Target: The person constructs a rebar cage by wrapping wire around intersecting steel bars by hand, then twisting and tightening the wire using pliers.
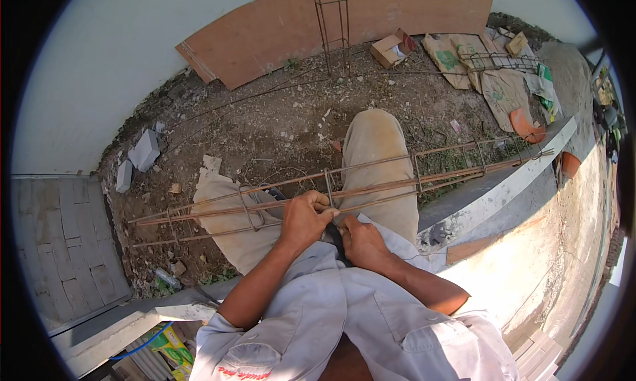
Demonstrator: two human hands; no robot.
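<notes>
A long, narrow rebar cage (372,187) of rusty bars and square stirrups lies across my thighs. My left hand (307,219) grips it beside a stirrup (328,183), thumb and forefinger pinched where the stirrup meets the near bar. Just to the right and below, my right hand (365,244) is curled close under that joint. A thin wire (427,255) trails from beneath the right hand towards the right. Its fingers appear closed on the wire, though the fingertips are partly hidden.
A low concrete ledge (502,182) runs beside my right leg, under the cage's right end. Upright rebar (330,33) stands before a plywood sheet (412,8). Paper sacks (504,95), a cardboard box (392,49) and grey block pieces (145,150) lie on the soil.
</notes>
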